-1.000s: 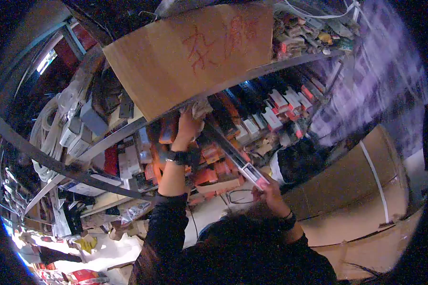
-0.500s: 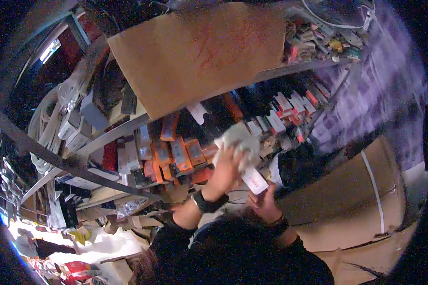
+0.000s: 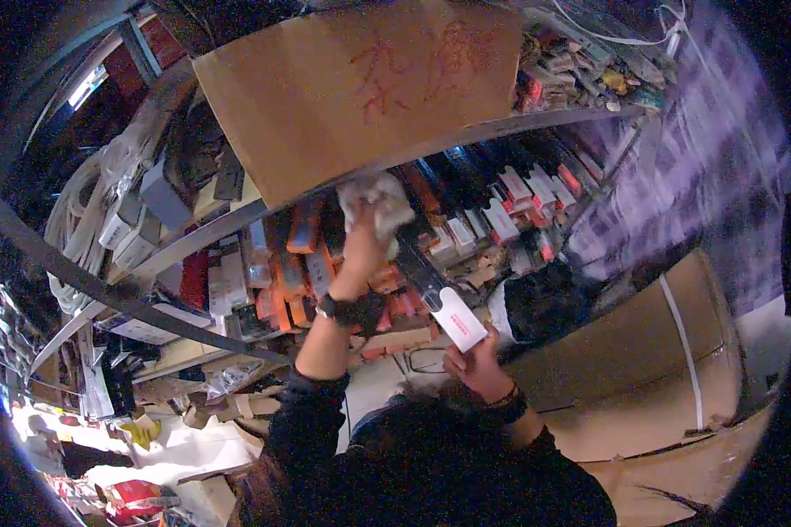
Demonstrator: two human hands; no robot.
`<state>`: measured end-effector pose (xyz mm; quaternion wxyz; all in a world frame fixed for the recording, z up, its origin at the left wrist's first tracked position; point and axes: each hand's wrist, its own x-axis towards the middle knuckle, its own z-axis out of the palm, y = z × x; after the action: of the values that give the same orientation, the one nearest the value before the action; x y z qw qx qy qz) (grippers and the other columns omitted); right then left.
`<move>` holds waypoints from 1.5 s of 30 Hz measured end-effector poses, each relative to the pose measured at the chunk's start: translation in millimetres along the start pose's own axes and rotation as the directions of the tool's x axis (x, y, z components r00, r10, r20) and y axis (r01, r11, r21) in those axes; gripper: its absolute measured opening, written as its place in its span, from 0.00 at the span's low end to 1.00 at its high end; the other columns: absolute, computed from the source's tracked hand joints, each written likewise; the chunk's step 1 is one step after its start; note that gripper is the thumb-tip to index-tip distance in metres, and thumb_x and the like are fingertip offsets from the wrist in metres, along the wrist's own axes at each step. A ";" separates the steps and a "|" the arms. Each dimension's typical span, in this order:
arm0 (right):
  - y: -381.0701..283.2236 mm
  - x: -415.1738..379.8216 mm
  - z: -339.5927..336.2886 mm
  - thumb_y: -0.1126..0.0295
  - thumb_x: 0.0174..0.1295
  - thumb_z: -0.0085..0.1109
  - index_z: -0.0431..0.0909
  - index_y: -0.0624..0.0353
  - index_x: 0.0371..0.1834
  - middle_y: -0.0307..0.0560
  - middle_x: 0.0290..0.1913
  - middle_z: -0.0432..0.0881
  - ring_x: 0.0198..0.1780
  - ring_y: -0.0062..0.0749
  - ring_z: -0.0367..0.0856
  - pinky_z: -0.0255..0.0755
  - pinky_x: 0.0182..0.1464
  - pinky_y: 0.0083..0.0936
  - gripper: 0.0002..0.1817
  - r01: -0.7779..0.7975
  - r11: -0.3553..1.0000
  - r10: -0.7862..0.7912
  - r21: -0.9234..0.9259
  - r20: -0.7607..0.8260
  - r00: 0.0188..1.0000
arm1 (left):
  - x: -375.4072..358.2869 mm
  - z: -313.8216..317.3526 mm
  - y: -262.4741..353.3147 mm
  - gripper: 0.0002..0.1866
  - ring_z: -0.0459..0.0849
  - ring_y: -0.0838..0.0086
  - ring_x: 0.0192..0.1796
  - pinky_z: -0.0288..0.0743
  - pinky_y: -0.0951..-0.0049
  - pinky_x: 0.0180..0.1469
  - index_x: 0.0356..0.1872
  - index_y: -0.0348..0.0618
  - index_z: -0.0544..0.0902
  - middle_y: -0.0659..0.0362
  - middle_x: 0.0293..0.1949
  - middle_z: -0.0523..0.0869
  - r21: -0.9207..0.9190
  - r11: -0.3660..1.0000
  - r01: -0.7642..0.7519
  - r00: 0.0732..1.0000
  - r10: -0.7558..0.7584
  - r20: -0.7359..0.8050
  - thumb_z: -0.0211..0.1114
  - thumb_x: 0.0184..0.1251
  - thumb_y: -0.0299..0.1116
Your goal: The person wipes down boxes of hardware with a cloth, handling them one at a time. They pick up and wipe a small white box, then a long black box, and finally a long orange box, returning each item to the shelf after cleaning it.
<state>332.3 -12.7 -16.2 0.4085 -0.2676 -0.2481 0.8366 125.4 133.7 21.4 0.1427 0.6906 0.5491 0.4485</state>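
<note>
My left hand (image 3: 363, 249) is closed on a crumpled whitish cloth (image 3: 380, 200), slightly smeared by motion. The cloth is near the far end of a long, narrow box (image 3: 459, 318), close under the shelf edge. White with red print at its near end, this box has a dark, shiny stretch running up and left. My right hand (image 3: 482, 369) grips the white end, fingers wrapped round its lower corner. What the box contains is not visible.
A large cardboard carton (image 3: 360, 97) with red handwriting sits on the shelf above. Orange boxes (image 3: 303, 230) and white-ended boxes (image 3: 501, 220) are packed beneath. Coiled pale tubing (image 3: 70, 233) hangs left. A big strapped carton (image 3: 624, 360) lies right, beside a purple patterned curtain (image 3: 703, 167).
My left hand and the cloth have moved up and left, away from the white end, uncovering more of the long box. My right hand keeps its grip, shifted slightly left.
</note>
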 end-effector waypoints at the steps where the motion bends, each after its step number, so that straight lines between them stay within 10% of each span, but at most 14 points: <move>1: 1.5 3.1 -2.9 0.37 0.52 0.19 0.69 0.51 0.36 0.36 0.09 0.56 0.09 0.23 0.51 0.49 0.13 0.17 0.34 -0.001 1.000 0.001 0.001 0.000 1.000 | -16.4 6.0 10.9 0.29 0.55 0.48 0.59 0.51 0.57 0.58 0.53 0.45 0.63 0.48 0.56 0.61 0.029 0.987 -0.159 0.985 0.160 -0.056 0.60 0.45 0.29; 2: 4.3 7.0 -6.5 0.35 0.51 0.18 0.69 0.51 0.37 0.36 0.08 0.56 0.10 0.23 0.52 0.49 0.14 0.17 0.35 0.019 1.000 -0.017 -0.020 0.086 0.996 | -33.8 17.6 12.1 0.32 0.53 0.49 0.60 0.49 0.55 0.59 0.53 0.43 0.61 0.45 0.57 0.59 -0.033 0.999 -0.009 0.996 0.012 0.093 0.61 0.43 0.28; 3: 7.1 11.4 -9.2 0.34 0.50 0.16 0.69 0.51 0.37 0.37 0.08 0.56 0.11 0.23 0.53 0.49 0.14 0.17 0.37 0.040 0.998 -0.033 -0.038 0.173 0.984 | -50.2 41.9 -6.6 0.34 0.51 0.49 0.61 0.47 0.51 0.59 0.53 0.43 0.61 0.43 0.57 0.57 -0.600 0.748 0.282 0.951 -0.138 0.275 0.64 0.38 0.27; 4: 8.3 16.7 -10.0 0.34 0.50 0.16 0.69 0.51 0.37 0.37 0.08 0.56 0.11 0.23 0.53 0.49 0.14 0.17 0.37 0.034 0.999 -0.027 -0.037 0.175 0.984 | -64.7 22.5 42.4 0.36 0.50 0.50 0.62 0.44 0.49 0.60 0.53 0.43 0.61 0.42 0.57 0.56 0.101 0.986 -0.136 0.981 0.120 0.150 0.65 0.35 0.27; 7: 17.7 35.1 -11.7 0.33 0.49 0.17 0.67 0.52 0.37 0.38 0.09 0.59 0.12 0.22 0.57 0.51 0.14 0.17 0.37 -0.134 0.991 0.133 0.005 -0.165 0.977 | -106.6 32.3 71.1 0.32 0.50 0.52 0.63 0.43 0.51 0.61 0.50 0.45 0.66 0.43 0.59 0.54 -0.038 0.991 -0.125 0.969 0.130 0.210 0.63 0.34 0.25; 13: 67.1 66.4 -34.3 0.29 0.46 0.18 0.66 0.52 0.38 0.41 0.09 0.62 0.13 0.22 0.61 0.53 0.14 0.17 0.40 0.264 0.885 -0.446 -0.383 -0.539 0.714 | -120.3 23.8 72.8 0.28 0.51 0.51 0.62 0.44 0.49 0.60 0.47 0.48 0.69 0.47 0.58 0.57 -0.137 0.980 -0.146 0.952 0.177 0.248 0.60 0.36 0.22; 14: 51.5 47.5 -49.9 0.26 0.42 0.18 0.65 0.54 0.40 0.43 0.14 0.68 0.15 0.23 0.65 0.58 0.15 0.16 0.43 0.059 0.981 -0.110 -0.184 -0.280 0.954 | -109.7 22.3 65.4 0.29 0.53 0.51 0.61 0.46 0.49 0.59 0.47 0.47 0.69 0.46 0.58 0.57 -0.018 0.985 -0.173 0.969 0.174 0.178 0.60 0.36 0.22; 18: 18.2 44.9 -45.5 0.28 0.45 0.17 0.65 0.56 0.43 0.42 0.21 0.72 0.16 0.23 0.67 0.59 0.16 0.15 0.44 -0.042 0.979 0.107 -0.198 0.330 0.938 | -49.6 3.4 40.6 0.30 0.57 0.46 0.57 0.56 0.59 0.57 0.49 0.44 0.65 0.42 0.55 0.58 0.116 0.993 -0.033 0.999 0.031 0.018 0.61 0.37 0.23; 21: 19.4 46.2 -21.7 0.31 0.47 0.14 0.66 0.60 0.41 0.43 0.20 0.72 0.14 0.24 0.67 0.59 0.15 0.13 0.43 0.064 0.913 -0.111 -0.403 -0.094 0.989 | -28.4 0.0 7.0 0.29 0.59 0.44 0.55 0.60 0.66 0.55 0.50 0.41 0.65 0.42 0.54 0.59 0.027 1.000 0.004 0.998 -0.002 -0.055 0.63 0.40 0.25; 27: -28.5 26.8 0.9 0.51 0.55 0.44 0.68 0.63 0.39 0.41 0.22 0.73 0.18 0.22 0.70 0.62 0.18 0.14 0.23 0.032 0.622 -0.156 -0.782 -0.084 0.984 | -34.3 -11.1 7.6 0.28 0.68 0.54 0.51 0.64 0.66 0.51 0.46 0.36 0.68 0.43 0.49 0.68 -0.130 0.965 0.229 0.968 -0.240 -0.074 0.66 0.40 0.31; 36: -28.7 0.1 10.9 0.56 0.58 0.41 0.67 0.58 0.41 0.41 0.22 0.73 0.17 0.23 0.69 0.61 0.16 0.16 0.17 0.015 0.984 -0.049 -0.176 -0.193 0.980 | -15.7 -46.9 -17.3 0.22 0.74 0.66 0.44 0.67 0.72 0.44 0.42 0.36 0.70 0.51 0.39 0.76 -0.433 0.901 0.003 0.764 -0.281 -0.581 0.63 0.42 0.28; 41: -9.9 0.4 -6.9 0.54 0.60 0.36 0.67 0.55 0.39 0.40 0.20 0.72 0.16 0.22 0.68 0.61 0.15 0.16 0.18 -0.062 0.993 0.095 0.099 -0.375 0.922 | 22.7 -0.6 -45.9 0.24 0.72 0.58 0.48 0.66 0.70 0.48 0.44 0.37 0.70 0.47 0.44 0.73 -0.240 0.971 -0.011 0.958 -0.058 -0.280 0.63 0.42 0.30; 43: -2.1 5.1 -23.2 0.60 0.58 0.43 0.69 0.55 0.40 0.44 0.26 0.72 0.18 0.21 0.66 0.61 0.17 0.14 0.13 -0.054 0.962 0.002 0.267 0.194 0.981 | 26.7 12.3 -26.1 0.25 0.70 0.55 0.49 0.65 0.69 0.50 0.45 0.37 0.70 0.45 0.46 0.72 -0.098 0.991 -0.094 0.976 0.073 -0.203 0.65 0.42 0.32; 45: -4.1 -0.4 -19.1 0.59 0.58 0.43 0.69 0.58 0.39 0.45 0.22 0.71 0.17 0.21 0.65 0.59 0.17 0.13 0.14 -0.029 0.963 0.010 0.268 0.070 0.997 | 13.8 10.3 5.6 0.26 0.65 0.52 0.54 0.63 0.66 0.52 0.44 0.38 0.71 0.42 0.49 0.69 0.020 0.996 -0.082 0.978 0.084 -0.191 0.66 0.40 0.36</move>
<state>347.2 -7.0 -27.5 0.4240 -0.1832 -0.1433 0.8753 136.9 147.0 25.9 0.0659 0.6674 0.5337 0.5151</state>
